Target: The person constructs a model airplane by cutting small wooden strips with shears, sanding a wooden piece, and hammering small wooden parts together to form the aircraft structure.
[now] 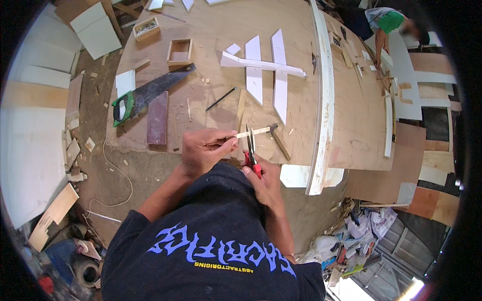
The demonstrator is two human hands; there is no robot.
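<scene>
My left hand (207, 149) pinches one end of a thin, pale wooden strip (257, 132) above the table's near edge. In my right hand (265, 181) are red-handled pliers or cutters (252, 152); their dark jaws point away from me and meet the strip partway along. Whether the jaws grip it, I cannot tell. Just beyond the strip's far end lies a hammer (279, 140) with a wooden handle. A flat wooden stick (241, 108) and a black pencil-like rod (221, 99) rest beyond my hands.
A green-handled saw (155, 90) and a dark red block (157, 118) lie on the left of the wooden table (211, 37). A white airplane-shaped piece (261, 65) sits farther back. Along the right runs a long white beam (324, 90); another person (384, 25) bends at the far right.
</scene>
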